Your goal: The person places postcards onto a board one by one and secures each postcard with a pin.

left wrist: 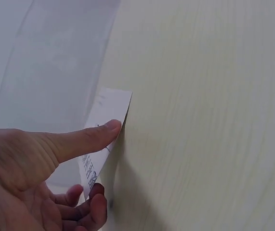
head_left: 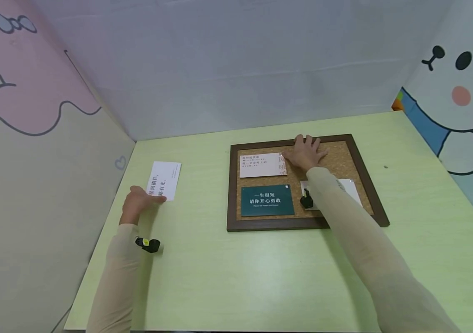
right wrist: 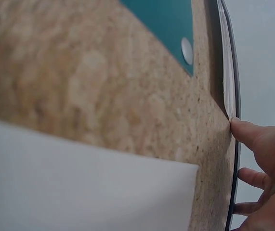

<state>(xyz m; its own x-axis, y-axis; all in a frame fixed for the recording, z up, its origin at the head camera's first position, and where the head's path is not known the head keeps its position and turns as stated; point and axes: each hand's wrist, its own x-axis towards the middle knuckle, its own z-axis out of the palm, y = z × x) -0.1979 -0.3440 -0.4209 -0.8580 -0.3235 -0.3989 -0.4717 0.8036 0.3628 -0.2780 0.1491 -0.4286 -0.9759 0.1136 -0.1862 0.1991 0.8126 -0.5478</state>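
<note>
My left hand [head_left: 137, 203] pinches a white card printed with dark Chinese characters [head_left: 169, 175] by its near edge. In the left wrist view the thumb lies across the card's face and the fingers curl behind it, with the card tilted off the table. My right hand [head_left: 305, 155] spreads over the top of a brown-framed cork board [head_left: 338, 159]. Its thumb touches the right edge of a white card with red print [head_left: 259, 166] at the board's upper left. In the right wrist view the other fingers [right wrist: 250, 178] rest at the frame's edge.
Below the red-print card is a teal card [head_left: 266, 203] with a round pin [right wrist: 187, 51] at its corner. Another white card [head_left: 351, 188] sits at the board's lower right, partly behind my right forearm. The pale green table [head_left: 203, 277] meets walls at the back and left.
</note>
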